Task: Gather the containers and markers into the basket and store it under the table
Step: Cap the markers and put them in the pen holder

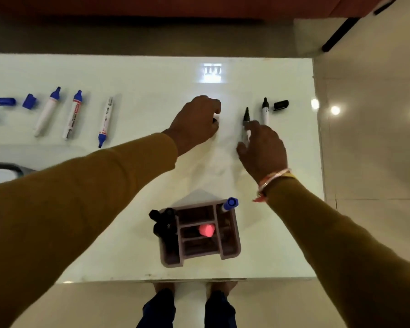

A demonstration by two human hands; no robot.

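- Head view: a white table (152, 74) is seen from above; both arms, in mustard sleeves, are extended over it toward 12 o'clock.
- Left hand (195, 121) is held near the table's centre, fingers curled together around a small dark object (215, 120) at the fingertips; what that object is cannot be told.
- Right hand (262, 147) is placed at 3 o'clock of the left hand, apart from it, fingers loosely bent. An uncapped black marker (246, 120) is pinched between thumb and forefinger, tip toward 12 o'clock. A bracelet (271, 183) is worn on this wrist.
- A second uncapped black marker (265, 112) is laid just beside the first at its 3 o'clock, with a loose black cap (281, 105) further on at 3 o'clock.
- A divided organiser (232, 242) is set near the table's 6 o'clock edge. Black markers (163, 223) are stood in its 9 o'clock compartment, a pink-topped item (207, 230) in a middle compartment, and a blue-capped marker (230, 204) in the 3 o'clock compartment.
- Toward 9 o'clock on the table, three blue markers (72, 114) are laid roughly parallel, well apart from the hands. Loose blue caps (29, 101) are noted further toward 9 o'clock.
- The person's feet (162, 292) are seen on the floor below the table's 6 o'clock edge.
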